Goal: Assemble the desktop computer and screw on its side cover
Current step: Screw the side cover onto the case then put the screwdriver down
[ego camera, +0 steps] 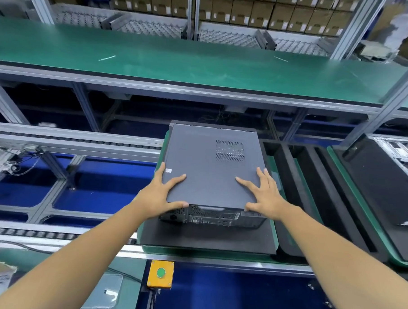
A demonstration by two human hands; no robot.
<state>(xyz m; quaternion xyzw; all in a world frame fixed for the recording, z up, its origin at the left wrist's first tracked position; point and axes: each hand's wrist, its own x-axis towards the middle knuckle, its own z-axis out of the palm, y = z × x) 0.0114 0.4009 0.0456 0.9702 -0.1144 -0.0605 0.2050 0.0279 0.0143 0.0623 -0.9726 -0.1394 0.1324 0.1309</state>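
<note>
computer case (210, 168): 1 | hands on cover: 2, left hand (160, 193), right hand (263, 193)

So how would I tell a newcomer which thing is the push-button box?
Start at the grey desktop computer lying flat on its black foam pallet, with the left hand and right hand on its cover. Drop straight towards the camera, past the rail. The push-button box is the only yellow thing there, with a round green button.

Yellow box with green push button (160, 274), lower centre; long green-topped shelf (194, 59), across upper frame; stacked brown cartons (285, 8), top right; black foam pad (321, 196), right of centre
</note>
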